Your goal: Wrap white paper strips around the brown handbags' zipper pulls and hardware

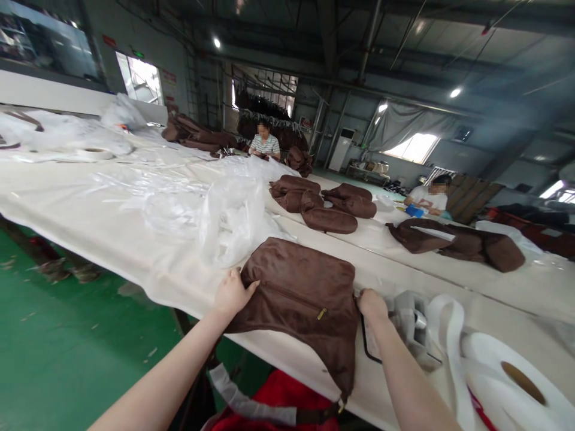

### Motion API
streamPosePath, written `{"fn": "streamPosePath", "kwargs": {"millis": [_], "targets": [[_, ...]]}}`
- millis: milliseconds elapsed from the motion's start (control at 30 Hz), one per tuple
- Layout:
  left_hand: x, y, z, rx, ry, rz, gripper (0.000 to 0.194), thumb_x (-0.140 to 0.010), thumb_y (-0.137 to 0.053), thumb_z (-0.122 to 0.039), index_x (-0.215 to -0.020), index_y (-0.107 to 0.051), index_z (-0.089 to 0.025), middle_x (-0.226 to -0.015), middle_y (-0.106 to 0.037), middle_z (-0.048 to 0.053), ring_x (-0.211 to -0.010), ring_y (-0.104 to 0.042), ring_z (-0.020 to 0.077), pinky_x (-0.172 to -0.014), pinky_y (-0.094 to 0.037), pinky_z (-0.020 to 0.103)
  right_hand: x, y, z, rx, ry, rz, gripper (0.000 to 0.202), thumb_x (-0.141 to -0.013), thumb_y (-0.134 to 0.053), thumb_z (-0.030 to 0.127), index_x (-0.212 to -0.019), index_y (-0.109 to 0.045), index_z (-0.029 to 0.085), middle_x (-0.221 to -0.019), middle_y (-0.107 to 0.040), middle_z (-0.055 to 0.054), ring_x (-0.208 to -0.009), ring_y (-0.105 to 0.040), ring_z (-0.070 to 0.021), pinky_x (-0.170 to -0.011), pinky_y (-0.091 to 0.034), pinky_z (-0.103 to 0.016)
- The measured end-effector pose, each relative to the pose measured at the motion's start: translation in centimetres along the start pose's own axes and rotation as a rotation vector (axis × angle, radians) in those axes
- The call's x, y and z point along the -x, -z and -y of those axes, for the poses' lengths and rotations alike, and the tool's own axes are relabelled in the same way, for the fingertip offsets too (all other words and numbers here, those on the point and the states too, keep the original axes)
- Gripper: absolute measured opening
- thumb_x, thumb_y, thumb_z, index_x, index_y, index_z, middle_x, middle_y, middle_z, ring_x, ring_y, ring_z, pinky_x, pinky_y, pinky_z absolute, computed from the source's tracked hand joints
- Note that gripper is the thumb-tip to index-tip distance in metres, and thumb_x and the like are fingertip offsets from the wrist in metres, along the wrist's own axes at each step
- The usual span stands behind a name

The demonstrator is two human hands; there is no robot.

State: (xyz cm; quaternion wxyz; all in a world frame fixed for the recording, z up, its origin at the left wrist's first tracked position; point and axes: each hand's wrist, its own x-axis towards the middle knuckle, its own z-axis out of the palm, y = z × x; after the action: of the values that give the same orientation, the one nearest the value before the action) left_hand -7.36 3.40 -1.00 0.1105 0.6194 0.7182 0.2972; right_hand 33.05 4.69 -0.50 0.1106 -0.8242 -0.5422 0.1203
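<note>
A brown bag (296, 293) with a zipper and a brass-coloured zipper pull (322, 313) lies at the table's near edge. Its strap (251, 407), partly wrapped in white material, hangs below the edge toward my body. My left hand (234, 293) grips the bag's left side, thumb on top and fingers partly hidden. On the opposite side, the curled fingers of my right hand (372, 304) hold the bag's edge. Partly under my right forearm lies a flat, dark-rimmed object (369, 347), perhaps a phone.
Clear plastic bags (233, 221) are heaped beyond my left hand. Several brown bags (330, 218) lie farther back. To the right stand a tape dispenser (411, 323) and a large white roll (507, 371). Two people (264, 143) sit across the long table (179, 272).
</note>
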Motion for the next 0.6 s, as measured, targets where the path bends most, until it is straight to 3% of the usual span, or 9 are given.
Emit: {"fn": "streamPosePath", "kwargs": {"millis": [100,167,233,300,400,500,600], "targets": [[1.9,0.6,-0.8,0.045,-0.203,-0.265,0.055,-0.081,-0.06,-0.037,-0.125,-0.046,-0.007,-0.125,-0.052,0.022,-0.122,-0.049,0.0346,-0.101,-0.042,0.047,0.2,0.5,0.2,0.003,-0.004,-0.047,0.021,-0.09,-0.058,0.03,-0.1,-0.065,0.013,-0.106,-0.066,-0.011,-0.098,-0.062,-0.0225,-0.087,-0.049,-0.042],[3.4,1.2,-1.6,0.156,-0.301,-0.272,0.044,-0.085,-0.057,-0.034,-0.123,-0.049,-0.013,-0.124,-0.052,0.017,-0.12,-0.05,0.0306,-0.103,-0.042,0.047,0.7,1.4,0.5,-0.041,0.019,-0.095,0.021,-0.09,-0.054,0.025,-0.094,-0.068,0.01,-0.101,-0.067,-0.017,-0.099,-0.063,-0.0272,-0.087,-0.047,-0.042],[4.9,1.6,-2.8,0.287,-0.35,-0.177,0.031,-0.087,-0.055,-0.032,-0.114,-0.056,-0.017,-0.119,-0.056,0.013,-0.111,-0.056,0.026,-0.098,-0.047,0.043,1.9,2.0,1.2,-0.121,0.062,-0.133,0.028,-0.091,-0.047,0.028,-0.099,-0.068,0.01,-0.103,-0.068,-0.019,-0.1,-0.063,-0.029,-0.085,-0.048,-0.039],[6.0,1.7,-4.2,0.422,-0.371,-0.024,0.02,-0.088,-0.054,-0.03,-0.103,-0.062,-0.019,-0.11,-0.06,0.01,-0.098,-0.061,0.021,-0.087,-0.052,0.037,4.1,1.8,2.4,-0.225,0.126,-0.126,0.036,-0.094,-0.04,0.037,-0.109,-0.064,0.014,-0.103,-0.069,-0.014,-0.095,-0.065,-0.0244,-0.08,-0.05,-0.033],[7.0,0.9,-6.6,0.599,-0.396,0.217,0.019,-0.087,-0.056,-0.032,-0.096,-0.066,-0.018,-0.101,-0.064,0.009,-0.086,-0.062,0.0162,-0.075,-0.053,0.027,8.5,0.0,4.8,-0.65,0.266,0.057,0.039,-0.089,-0.048,0.049,-0.101,-0.065,0.016,-0.087,-0.07,-0.007,-0.077,-0.065,-0.019,-0.069,-0.051,-0.027],[6.8,-0.6,-8.7,0.693,-0.43,0.387,0.024,-0.081,-0.064,-0.037,-0.095,-0.068,-0.018,-0.098,-0.065,0.008,-0.087,-0.061,0.0165,-0.073,-0.051,0.024,12.2,-2.1,6.7,-1.036,0.328,0.27,0.034,-0.078,-0.064,0.049,-0.087,-0.067,0.016,-0.073,-0.067,-0.004,-0.068,-0.062,-0.0176,-0.062,-0.05,-0.026],[5.8,-2.5,-9.8,0.697,-0.338,0.472,0.018,-0.078,-0.066,-0.034,-0.076,-0.067,-0.016,-0.087,-0.065,0.006,-0.082,-0.059,0.0159,-0.074,-0.048,0.025,13.1,-3.4,7.0,-0.973,0.321,0.327,0.034,-0.079,-0.06,0.05,-0.088,-0.067,0.018,-0.074,-0.069,-0.004,-0.068,-0.063,-0.0187,-0.062,-0.05,-0.028]]}}
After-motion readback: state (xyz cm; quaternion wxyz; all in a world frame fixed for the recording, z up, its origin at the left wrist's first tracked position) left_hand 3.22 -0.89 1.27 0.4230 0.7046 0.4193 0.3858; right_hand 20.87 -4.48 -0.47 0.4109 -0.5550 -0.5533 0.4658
